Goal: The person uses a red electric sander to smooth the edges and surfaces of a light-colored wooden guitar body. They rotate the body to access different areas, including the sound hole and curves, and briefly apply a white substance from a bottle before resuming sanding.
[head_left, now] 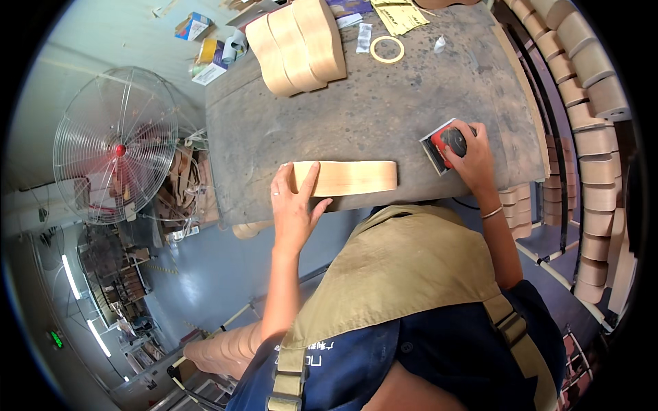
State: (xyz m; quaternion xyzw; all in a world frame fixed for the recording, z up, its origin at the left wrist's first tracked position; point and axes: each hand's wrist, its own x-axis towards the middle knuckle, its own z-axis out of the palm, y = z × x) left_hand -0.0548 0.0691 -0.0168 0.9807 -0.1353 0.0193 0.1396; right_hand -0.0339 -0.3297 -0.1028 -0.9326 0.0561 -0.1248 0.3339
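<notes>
A pale curved wooden strip point(353, 177) lies flat near the front edge of a dark worn workbench point(384, 113). My left hand point(296, 203) rests on the strip's left end, fingers spread over it. My right hand point(471, 156) grips a small red and black hand sander point(445, 144) that sits on the bench just right of the strip, apart from it.
Several bent wooden pieces point(299, 42) stand at the back of the bench, next to a tape ring point(387, 49), yellow sandpaper sheets point(399, 15) and a small bottle point(439, 44). Stacks of curved wood point(595, 109) fill racks on the right. A floor fan point(114, 145) stands left.
</notes>
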